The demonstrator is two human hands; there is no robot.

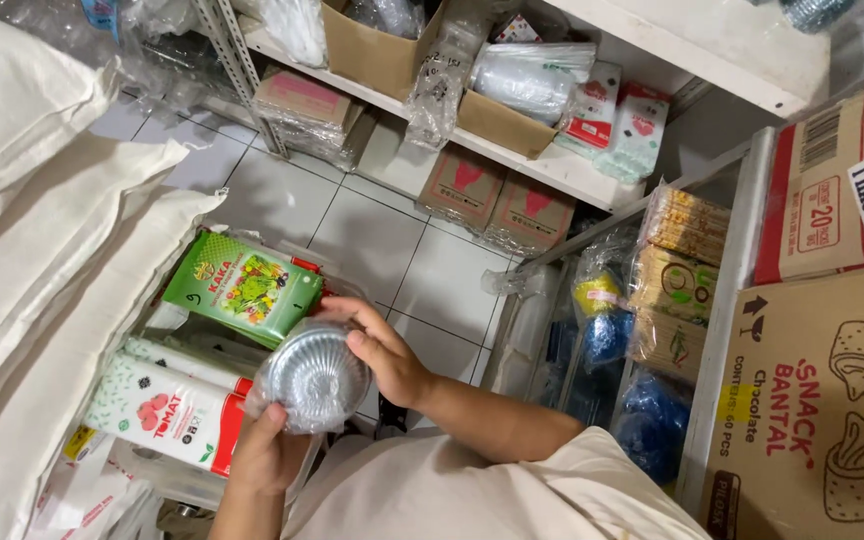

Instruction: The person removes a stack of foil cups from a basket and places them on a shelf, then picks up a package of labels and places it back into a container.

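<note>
Between the two hands, low in the head view, sits a stack of foil cups wrapped in clear plastic, round and silvery with fluted walls. The left hand comes up from below and is closed around the lower edge of the wrapped stack, fingers curled under it. The right hand lies over the upper right side, thumb pressed on the rim and fingers bent across the top, so both hands are closed on the same bundle. Just above the right hand's fingers, a green flat packet with pictured vegetables lies tilted. Left of the left hand rests a white and red packet with a tomato picture. Farther left, white sacks are piled high. Beyond the hands stretches a pale tiled floor, then a white shelf with cardboard boxes. Right of the hands, a brown carton stands well apart.
</note>
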